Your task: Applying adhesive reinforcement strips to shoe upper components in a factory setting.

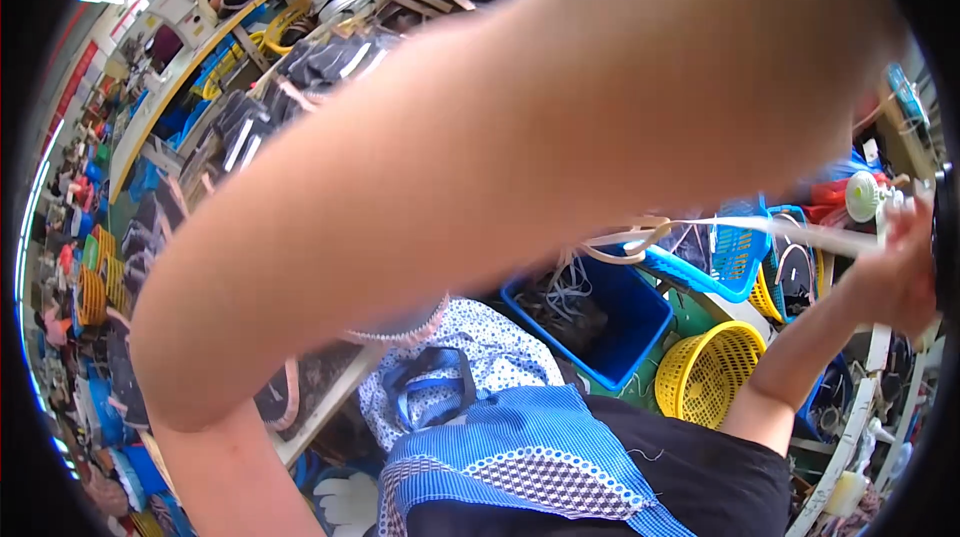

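One blurred left forearm (480, 167), one right hand (903, 282) apparently clenched around one pale strap (800, 229)

A blue apron (470, 429) with fine pale stripes is worn, seen near six o'clock. It is crossed by a curved panel (560, 482) patterned in dark and white, edged along its top by a row of small pale rings; a narrow blue strap (665, 521) is shown toward five o'clock. Beside it, between four and five o'clock, a plain black garment (715, 452) is worn, marked by a loose pale thread (650, 455). The left forearm (430, 167), blurred, and the right forearm (790, 372), toward four o'clock, are bare.
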Demonstrator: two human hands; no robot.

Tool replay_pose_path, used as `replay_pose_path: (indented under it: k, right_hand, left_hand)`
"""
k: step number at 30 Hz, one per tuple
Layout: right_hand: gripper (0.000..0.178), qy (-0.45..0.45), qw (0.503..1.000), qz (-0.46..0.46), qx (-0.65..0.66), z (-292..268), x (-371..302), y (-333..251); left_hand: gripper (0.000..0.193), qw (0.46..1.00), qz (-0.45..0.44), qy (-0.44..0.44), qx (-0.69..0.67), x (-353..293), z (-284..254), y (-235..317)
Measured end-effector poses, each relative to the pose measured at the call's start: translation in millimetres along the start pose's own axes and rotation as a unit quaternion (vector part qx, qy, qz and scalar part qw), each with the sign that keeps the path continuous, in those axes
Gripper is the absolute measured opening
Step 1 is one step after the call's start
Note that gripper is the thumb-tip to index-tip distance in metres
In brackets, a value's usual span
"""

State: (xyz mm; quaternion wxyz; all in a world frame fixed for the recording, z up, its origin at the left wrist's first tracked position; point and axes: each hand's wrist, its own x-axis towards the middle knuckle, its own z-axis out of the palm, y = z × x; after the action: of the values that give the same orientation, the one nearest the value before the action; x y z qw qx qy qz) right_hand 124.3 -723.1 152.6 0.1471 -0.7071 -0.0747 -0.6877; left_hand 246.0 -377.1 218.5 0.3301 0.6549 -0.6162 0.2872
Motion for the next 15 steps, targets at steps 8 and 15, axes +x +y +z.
replay_pose_path:
  k: [8, 15]
  right_hand:
    - [0.027, -0.44, 0.784, 0.194, 0.393, 49.6, -165.8, -161.5]
    - [0.059, -0.689, 0.52, -0.167, 0.477, 102.5, -217.1, -274.0]
  left_hand:
    - [0.056, 0.957, -0.249, -0.147, 0.007, -231.8, 24.4, 96.5]
    - [0.035, 0.826, -0.549, 0.019, 0.123, -369.6, -39.7, 251.1]
